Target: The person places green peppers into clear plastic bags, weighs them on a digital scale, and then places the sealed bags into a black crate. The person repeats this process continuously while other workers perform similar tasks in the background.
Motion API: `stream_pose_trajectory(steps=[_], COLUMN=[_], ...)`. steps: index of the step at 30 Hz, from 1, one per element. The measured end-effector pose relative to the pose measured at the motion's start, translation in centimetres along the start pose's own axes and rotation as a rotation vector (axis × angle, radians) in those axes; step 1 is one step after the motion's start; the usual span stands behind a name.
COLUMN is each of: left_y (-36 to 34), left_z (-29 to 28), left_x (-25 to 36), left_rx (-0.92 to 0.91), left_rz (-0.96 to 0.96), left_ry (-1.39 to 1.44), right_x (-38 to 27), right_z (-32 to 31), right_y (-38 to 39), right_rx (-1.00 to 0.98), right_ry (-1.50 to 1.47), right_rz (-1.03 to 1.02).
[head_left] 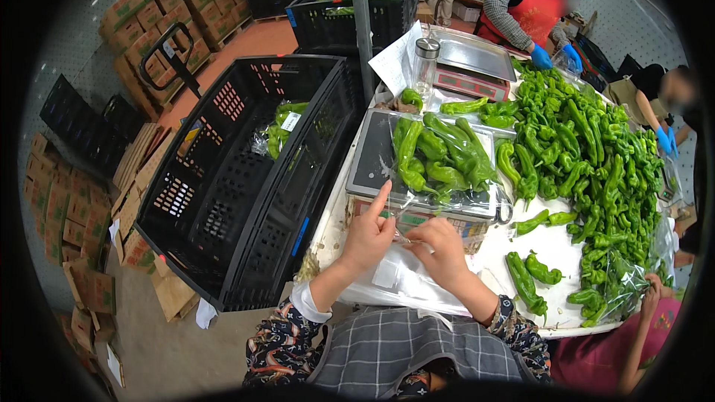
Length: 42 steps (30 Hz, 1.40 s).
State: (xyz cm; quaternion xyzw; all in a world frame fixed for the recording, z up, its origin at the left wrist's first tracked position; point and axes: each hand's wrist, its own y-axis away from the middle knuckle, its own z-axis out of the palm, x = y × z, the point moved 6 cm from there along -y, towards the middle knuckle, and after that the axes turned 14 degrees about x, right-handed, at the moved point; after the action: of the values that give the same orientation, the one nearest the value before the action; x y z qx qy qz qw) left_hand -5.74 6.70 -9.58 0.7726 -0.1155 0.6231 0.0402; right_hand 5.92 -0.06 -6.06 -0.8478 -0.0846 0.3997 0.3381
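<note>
A clear plastic bag (445,197) filled with long green peppers (439,152) lies on a scale (369,156) in front of me. The near, gathered end of the bag is between my two hands. My left hand (365,238) has its index finger stretched out, while its other fingers curl in around the bag's edge. With bent fingers my right hand (441,248) pinches the same end of the film. Part of the grip is hidden by my fingers. Flat clear bags (406,279) lie below my hands, at the table's near edge.
Left of the table stands a black crate (201,201) holding a bagged portion of peppers (281,130). A large pepper heap (581,149) covers the right side. Behind are a second scale (477,63), a glass jar (426,67) and a metal post (361,22). Co-workers' gloved hands (555,56) work nearby.
</note>
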Motion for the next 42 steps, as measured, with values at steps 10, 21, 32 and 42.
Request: stream_pose_trajectory(steps=[10,21,32,42], left_y=[0.8,0.2,-1.1,-4.3], left_z=[1.4,-0.7,-1.4,-0.7], left_x=[0.1,-1.1,0.4,6.4], left_rx=[-0.065,-0.119,0.06,0.129], left_rz=[-0.007,-0.079,0.704,0.55], left_ry=[0.111,0.166,-0.447,0.207], right_x=[1.4,11.9,12.1,8.3], right_z=[1.1,-21.6,-22.3,-16.3], right_y=[0.7,1.8,4.3,-2.9], right_rx=[-0.111,0.617,0.382,0.349], right_ry=[-0.107,-0.861,0.701,-0.117], right_rz=[0.142,0.617,-0.032,0.098])
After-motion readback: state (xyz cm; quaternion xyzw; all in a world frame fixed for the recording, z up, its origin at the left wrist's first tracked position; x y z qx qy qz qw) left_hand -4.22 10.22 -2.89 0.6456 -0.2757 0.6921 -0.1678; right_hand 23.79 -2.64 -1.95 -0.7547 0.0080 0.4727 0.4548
